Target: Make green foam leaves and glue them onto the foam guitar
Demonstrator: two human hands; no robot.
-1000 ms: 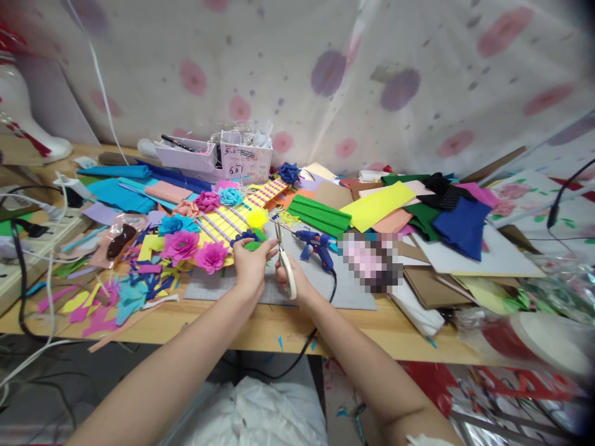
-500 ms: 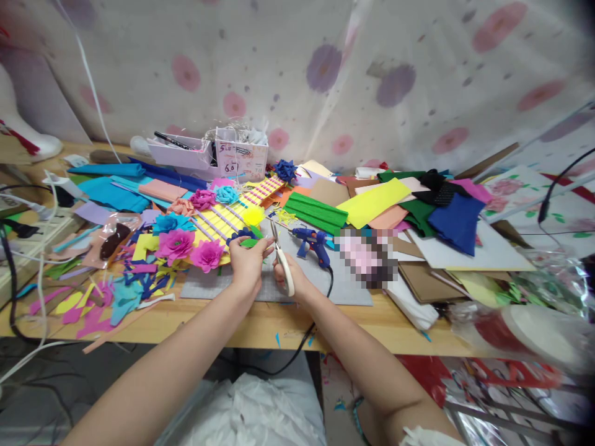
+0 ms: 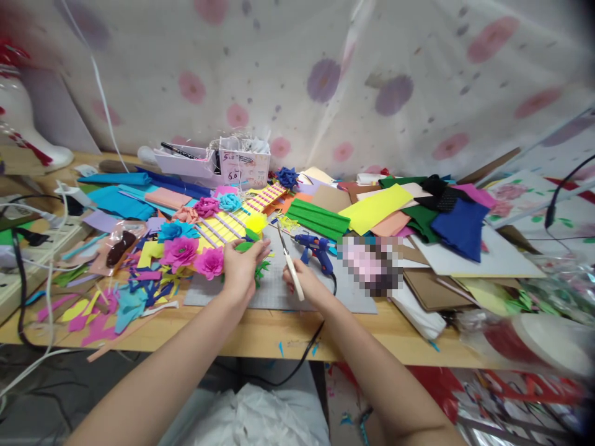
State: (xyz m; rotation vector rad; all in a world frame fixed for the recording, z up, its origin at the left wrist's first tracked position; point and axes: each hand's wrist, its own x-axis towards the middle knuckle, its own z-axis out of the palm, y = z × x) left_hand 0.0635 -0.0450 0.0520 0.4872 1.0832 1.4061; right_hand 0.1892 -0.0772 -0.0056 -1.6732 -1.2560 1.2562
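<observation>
My left hand (image 3: 239, 269) is closed, pinching green paper (image 3: 245, 246) with cut, leaf-like edges; more green shows below the fingers. Cream-handled scissors (image 3: 292, 275) are gripped in my right hand (image 3: 307, 285), blades pointing away from me and looking closed, a little apart from the left hand. Left of my left hand lie pink paper flowers (image 3: 209, 263) beside a yellow striped panel (image 3: 216, 230). A blue glue gun (image 3: 316, 244) rests just beyond my right hand. Beneath both hands is a grey cutting mat (image 3: 274, 297).
Paper scraps (image 3: 139, 272) litter the left side. White boxes (image 3: 244, 164) stand at the back. Folded green crepe paper (image 3: 318, 215), a yellow sheet (image 3: 374, 209) and blue cloth-like paper (image 3: 460, 229) pile up at the right. The glue gun's black cord (image 3: 307, 347) hangs over the table edge.
The scissors have moved away from the green paper to the right, and their blades have come together. My left hand has shifted slightly left and turned, showing more green below.
</observation>
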